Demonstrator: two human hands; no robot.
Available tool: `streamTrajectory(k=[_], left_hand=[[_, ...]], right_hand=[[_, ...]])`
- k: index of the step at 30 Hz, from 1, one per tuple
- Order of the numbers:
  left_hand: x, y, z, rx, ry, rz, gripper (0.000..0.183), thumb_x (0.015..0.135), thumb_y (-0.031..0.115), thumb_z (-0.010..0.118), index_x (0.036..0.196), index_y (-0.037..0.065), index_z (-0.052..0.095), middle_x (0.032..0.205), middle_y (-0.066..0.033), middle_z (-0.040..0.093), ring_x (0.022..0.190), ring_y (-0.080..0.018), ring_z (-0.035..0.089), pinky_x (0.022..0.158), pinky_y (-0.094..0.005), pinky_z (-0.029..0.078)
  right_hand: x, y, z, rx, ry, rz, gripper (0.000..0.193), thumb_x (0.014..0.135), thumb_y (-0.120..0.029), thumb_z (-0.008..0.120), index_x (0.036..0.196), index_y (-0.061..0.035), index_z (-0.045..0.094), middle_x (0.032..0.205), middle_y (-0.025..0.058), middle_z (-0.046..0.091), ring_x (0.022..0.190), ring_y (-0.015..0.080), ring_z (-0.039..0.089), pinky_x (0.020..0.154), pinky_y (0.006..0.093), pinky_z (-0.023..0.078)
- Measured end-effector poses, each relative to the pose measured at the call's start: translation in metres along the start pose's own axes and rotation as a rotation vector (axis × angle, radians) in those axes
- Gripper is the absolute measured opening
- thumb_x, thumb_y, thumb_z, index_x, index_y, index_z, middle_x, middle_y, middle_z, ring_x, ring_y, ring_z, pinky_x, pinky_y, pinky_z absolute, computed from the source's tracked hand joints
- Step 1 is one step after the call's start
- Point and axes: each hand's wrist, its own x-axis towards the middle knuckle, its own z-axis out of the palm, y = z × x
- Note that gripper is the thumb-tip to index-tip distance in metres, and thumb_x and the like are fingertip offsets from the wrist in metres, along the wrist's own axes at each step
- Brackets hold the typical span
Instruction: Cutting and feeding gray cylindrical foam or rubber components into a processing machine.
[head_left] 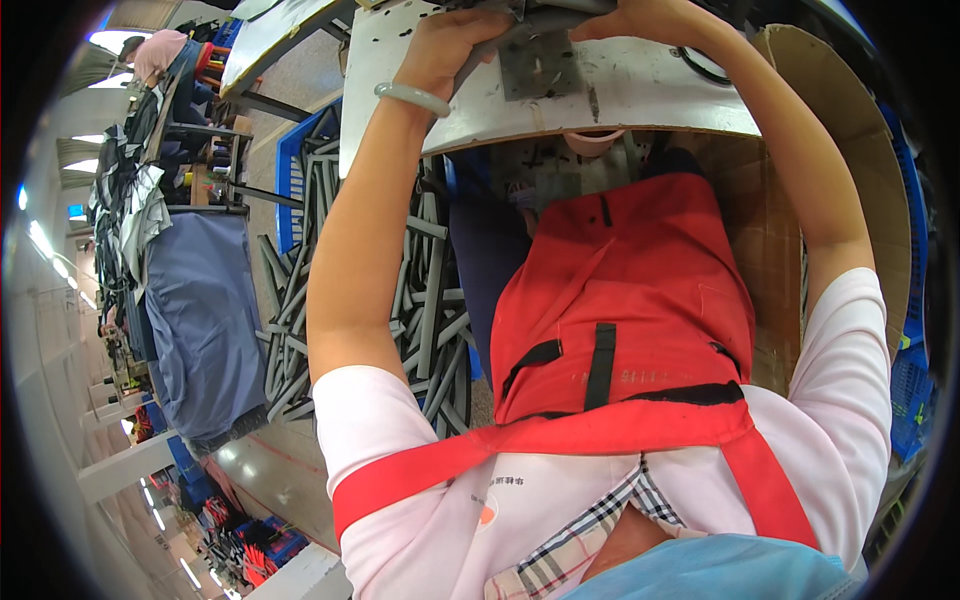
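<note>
The desk (680,106) has a white top, its near edge curved in this view and brown along the rim. Small black specks (382,59) are scattered over its left part. Toward the middle, near that front edge, sits a grey metal plate (540,75), dull and stained. A short dark streak (593,100) marks the surface just right of it; farther right shows a dark, round-edged thing (703,71).

Left hand (452,40) on a grey strip (555,20)
</note>
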Motion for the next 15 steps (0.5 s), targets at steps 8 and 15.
streamTrajectory(k=[8, 15], left_hand=[[-0.008, 0.021, 0.019, -0.106, 0.083, -0.178, 0.021, 0.092, 0.01, 0.061, 0.104, -0.007, 0.067, 0.087, -0.0049, 0.067, 0.068, -0.0121, 0.058, 0.06, -0.0235, 0.045], [-0.018, 0.011, -0.006, 0.056, 0.091, 0.032, 0.02, 0.095, 0.013, 0.056, 0.099, -0.004, 0.065, 0.081, -0.0093, 0.066, 0.069, -0.0151, 0.061, 0.064, -0.0266, 0.05]], right_hand=[[-0.006, -0.02, -0.012, -0.037, -0.032, 0.059, 0.068, 0.07, -0.042, 0.081, 0.111, 0.008, 0.062, 0.095, 0.021, 0.068, 0.085, 0.0238, 0.064, 0.076, 0.0349, 0.05], [-0.03, -0.019, 0.028, -0.107, 0.216, -0.059, 0.038, 0.075, -0.021, 0.071, 0.105, -0.0007, 0.061, 0.093, 0.0175, 0.067, 0.083, 0.0294, 0.065, 0.077, 0.0397, 0.052]])
